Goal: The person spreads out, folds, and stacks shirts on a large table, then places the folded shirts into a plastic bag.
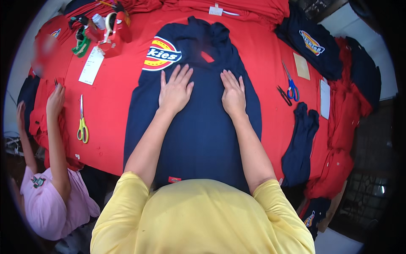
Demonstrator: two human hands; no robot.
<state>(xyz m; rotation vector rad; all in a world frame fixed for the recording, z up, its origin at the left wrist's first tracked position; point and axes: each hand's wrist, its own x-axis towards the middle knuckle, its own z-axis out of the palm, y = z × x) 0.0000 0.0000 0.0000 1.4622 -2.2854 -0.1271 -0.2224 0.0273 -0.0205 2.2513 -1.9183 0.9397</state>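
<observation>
L hand flat, fingers sl. spread | R hand flat, fingers narrow | both on navy garm., tabletop near edge

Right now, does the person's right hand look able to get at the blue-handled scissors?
Probably yes: only fabric and the small black snips lie between the right hand and the blue-handled scissors.
</observation>
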